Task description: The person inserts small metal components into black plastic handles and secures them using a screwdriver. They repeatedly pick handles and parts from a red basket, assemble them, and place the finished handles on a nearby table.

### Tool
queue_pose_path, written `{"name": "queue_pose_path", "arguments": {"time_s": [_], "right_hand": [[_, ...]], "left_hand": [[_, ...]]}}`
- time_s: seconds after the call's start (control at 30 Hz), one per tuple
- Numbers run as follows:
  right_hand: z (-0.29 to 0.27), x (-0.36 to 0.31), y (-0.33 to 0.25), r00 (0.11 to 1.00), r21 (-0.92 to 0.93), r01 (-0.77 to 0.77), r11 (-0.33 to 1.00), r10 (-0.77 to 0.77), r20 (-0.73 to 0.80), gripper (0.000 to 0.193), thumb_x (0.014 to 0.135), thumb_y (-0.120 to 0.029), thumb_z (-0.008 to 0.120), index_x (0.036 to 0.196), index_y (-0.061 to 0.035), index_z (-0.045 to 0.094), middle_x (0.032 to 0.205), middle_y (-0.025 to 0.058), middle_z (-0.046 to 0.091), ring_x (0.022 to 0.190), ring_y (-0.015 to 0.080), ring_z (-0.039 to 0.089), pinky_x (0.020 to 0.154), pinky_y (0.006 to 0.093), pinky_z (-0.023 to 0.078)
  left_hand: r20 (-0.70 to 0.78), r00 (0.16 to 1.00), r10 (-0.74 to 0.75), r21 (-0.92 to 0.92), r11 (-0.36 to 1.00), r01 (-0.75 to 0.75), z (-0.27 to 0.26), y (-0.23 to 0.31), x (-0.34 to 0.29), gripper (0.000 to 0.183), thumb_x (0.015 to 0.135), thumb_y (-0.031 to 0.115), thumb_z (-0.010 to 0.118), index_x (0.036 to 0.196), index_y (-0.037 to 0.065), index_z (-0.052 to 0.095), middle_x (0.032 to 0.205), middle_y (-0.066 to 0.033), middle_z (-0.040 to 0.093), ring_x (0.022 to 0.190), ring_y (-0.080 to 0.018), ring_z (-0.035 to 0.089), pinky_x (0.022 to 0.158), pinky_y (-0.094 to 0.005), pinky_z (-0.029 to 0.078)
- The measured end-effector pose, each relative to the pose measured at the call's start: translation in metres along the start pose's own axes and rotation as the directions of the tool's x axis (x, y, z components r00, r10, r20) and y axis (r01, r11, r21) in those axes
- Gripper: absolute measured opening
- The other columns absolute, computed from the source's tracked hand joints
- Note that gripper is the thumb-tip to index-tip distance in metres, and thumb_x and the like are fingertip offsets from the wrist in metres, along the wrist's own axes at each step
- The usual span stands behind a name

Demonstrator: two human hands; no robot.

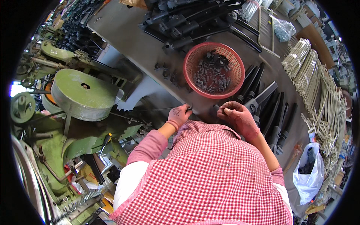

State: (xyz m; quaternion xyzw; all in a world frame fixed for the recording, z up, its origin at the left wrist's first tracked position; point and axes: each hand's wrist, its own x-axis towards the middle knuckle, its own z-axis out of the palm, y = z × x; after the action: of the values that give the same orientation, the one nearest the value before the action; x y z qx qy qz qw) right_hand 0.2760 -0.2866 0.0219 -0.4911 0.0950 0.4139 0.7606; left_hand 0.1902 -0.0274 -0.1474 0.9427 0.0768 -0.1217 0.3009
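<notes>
My left hand [179, 115] pinches a thin black rod [157, 109] at the bench [123, 41] edge, my right hand [237, 118] curls narrow, holding what I cannot tell, and with the red basket [213, 69] of small parts far from emptied, I judge much remains.

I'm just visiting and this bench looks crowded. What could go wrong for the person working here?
The left hand pinches a thin wire stretched toward the green machine; it might snag or spring back. The right hand works close to the black metal parts, so fingers could get nicked. The red basket of small pieces sits near the table edge and could be knocked.
</notes>
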Motion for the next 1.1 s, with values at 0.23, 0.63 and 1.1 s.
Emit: {"name": "queue_pose_path", "arguments": {"time_s": [0.23,0.63,1.1], "right_hand": [[0.003,-0.012,-0.015,0.984,-0.178,-0.133,0.975,0.108,-0.141,0.021,0.093,-0.025,0.068,0.096,-0.0039,0.066,0.070,-0.0015,0.057,0.055,0.0048,0.049,0.049,0.0189,0.036],[-0.019,-0.002,-0.019,0.995,0.012,0.069,0.998,-0.068,-0.067,0.037,0.094,-0.018,0.065,0.123,0.0034,0.059,0.096,0.0089,0.067,0.080,0.0137,0.062,0.072,0.0274,0.051],[-0.030,0.019,-0.030,0.964,0.024,0.013,1.000,-0.006,-0.264,0.035,0.095,-0.016,0.064,0.124,0.0024,0.057,0.101,0.0120,0.070,0.077,0.0161,0.065,0.070,0.0276,0.054]], "left_hand": [[-0.169,0.980,0.109,0.189,0.979,-0.076,0.025,-0.026,0.076,0.038,0.089,0.038,0.063,0.116,0.012,0.064,0.109,-0.0154,0.069,0.098,-0.0326,0.067,0.083,-0.0430,0.053],[-0.200,0.771,0.605,0.623,0.686,-0.377,-0.011,0.102,0.218,0.014,0.083,0.015,0.055,0.089,0.016,0.067,0.082,-0.0109,0.062,0.075,-0.0283,0.066,0.060,-0.0390,0.056],[0.361,0.867,0.343,0.442,0.756,-0.483,-0.007,0.096,0.260,0.024,0.087,0.011,0.055,0.102,0.005,0.073,0.112,-0.0174,0.069,0.104,-0.0298,0.068,0.089,-0.0380,0.054]]}}
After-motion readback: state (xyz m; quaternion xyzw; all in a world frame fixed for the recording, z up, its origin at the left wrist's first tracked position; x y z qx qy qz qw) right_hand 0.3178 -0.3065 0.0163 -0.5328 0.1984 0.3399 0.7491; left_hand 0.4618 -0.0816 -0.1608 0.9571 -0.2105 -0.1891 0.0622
